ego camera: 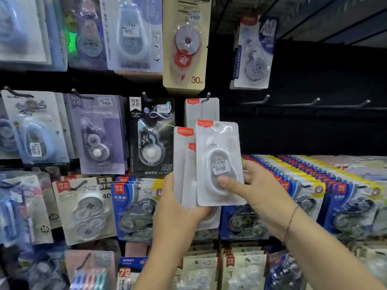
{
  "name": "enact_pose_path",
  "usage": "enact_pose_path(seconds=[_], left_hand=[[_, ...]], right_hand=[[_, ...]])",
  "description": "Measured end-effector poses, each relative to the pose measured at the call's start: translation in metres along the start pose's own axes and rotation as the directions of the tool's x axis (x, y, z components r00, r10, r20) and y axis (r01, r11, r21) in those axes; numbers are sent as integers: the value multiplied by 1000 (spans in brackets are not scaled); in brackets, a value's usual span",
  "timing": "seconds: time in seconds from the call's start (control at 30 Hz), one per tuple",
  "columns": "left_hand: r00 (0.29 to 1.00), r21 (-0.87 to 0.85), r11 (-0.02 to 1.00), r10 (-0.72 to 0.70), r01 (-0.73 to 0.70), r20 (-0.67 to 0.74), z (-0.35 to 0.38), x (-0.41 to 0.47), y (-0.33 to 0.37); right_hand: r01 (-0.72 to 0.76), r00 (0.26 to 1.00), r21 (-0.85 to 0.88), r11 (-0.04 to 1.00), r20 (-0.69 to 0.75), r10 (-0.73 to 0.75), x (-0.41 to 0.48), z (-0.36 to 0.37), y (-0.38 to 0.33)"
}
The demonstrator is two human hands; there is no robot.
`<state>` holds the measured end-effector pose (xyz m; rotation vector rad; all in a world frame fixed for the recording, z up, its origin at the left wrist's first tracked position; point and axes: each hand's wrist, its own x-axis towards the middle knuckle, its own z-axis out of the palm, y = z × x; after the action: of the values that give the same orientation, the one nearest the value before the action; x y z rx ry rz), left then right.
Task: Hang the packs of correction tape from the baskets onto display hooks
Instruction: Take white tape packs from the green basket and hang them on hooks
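Observation:
My right hand (257, 185) pinches a white correction tape pack (219, 155) with a red tab, thumb on its blister, held upright in front of the display. My left hand (178, 206) grips a small stack of like white packs (184, 155) from below, just left of and behind the front one. Straight above, one more white pack (206, 110) hangs on a display hook (208, 96). No basket is in view.
Three bare hooks (267, 98) (317, 100) (367, 102) stick out at the right of the same row. Other packs hang left, such as a black pack (151, 137) and a tan 30m pack (186, 42) above. Blue packs (134, 208) fill the row below.

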<state>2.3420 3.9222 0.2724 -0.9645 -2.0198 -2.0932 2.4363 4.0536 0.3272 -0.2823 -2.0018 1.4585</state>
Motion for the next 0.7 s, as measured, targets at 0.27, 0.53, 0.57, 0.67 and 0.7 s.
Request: enact_pose_path(seconds=[0.27,0.53,0.57,0.67,0.7], left_hand=[[991,-262,961,-110,85,-80,-23,14,-9],[982,-357,929,-147,97,-116,-39,23,-19],[982,-362,927,-147,95,-119,-40,24,-19],[982,-381,919,-152,98,-114,-41,25,-18],[982,-390,915,-157,102,-110,-41,25,-18]], right_hand=[[196,974,19,981,-121,-192,32,-1,-25],[196,967,48,980,-177,-184,51,8,-21],[184,968,48,982,-183,-173,52,9,-19],[143,968,9,990,-208,-138,62,13,-14],[116,969,-18,993,-218,-117,68,14,-11]])
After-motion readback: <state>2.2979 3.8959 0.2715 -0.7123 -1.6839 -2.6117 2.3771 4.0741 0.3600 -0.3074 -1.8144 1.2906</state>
